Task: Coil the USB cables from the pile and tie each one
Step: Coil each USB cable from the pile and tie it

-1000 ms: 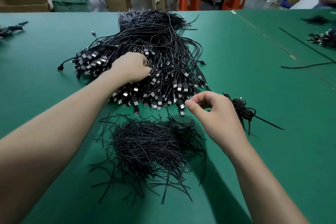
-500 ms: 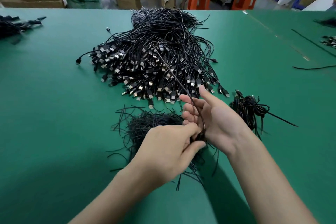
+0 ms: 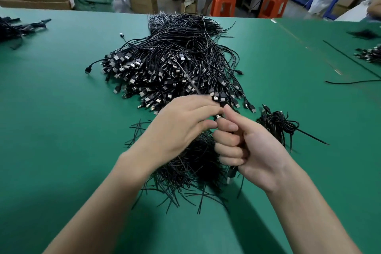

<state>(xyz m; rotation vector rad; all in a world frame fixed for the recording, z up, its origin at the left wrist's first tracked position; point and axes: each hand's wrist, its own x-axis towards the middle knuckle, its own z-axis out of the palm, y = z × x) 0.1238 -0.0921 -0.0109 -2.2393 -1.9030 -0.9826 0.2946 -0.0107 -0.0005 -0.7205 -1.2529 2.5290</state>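
Nearest you, in front of the pile (image 3: 165, 68), a heap of ties (image 3: 185, 167) lies on the table (image 3: 51, 109) under your hands; your right hand (image 3: 253, 150) is clenched round a cable (image 3: 190, 80), your left hand (image 3: 181, 123) pinches it, and it runs back onto the pile; a coiled cable (image 3: 276, 121) lies right of the pile's near edge

Bare green worktop (image 3: 51, 119) wide on the left, large pile of USB cables (image 3: 175, 62) blocking the centre ahead, taut cable (image 3: 189, 78) running from pile to left hand (image 3: 181, 128) and right hand (image 3: 253, 148), heap of ties (image 3: 191, 163) beneath both, coiled cable (image 3: 276, 121) just right of them, open green strip beyond it up to the loose cable (image 3: 350, 62) at far right.
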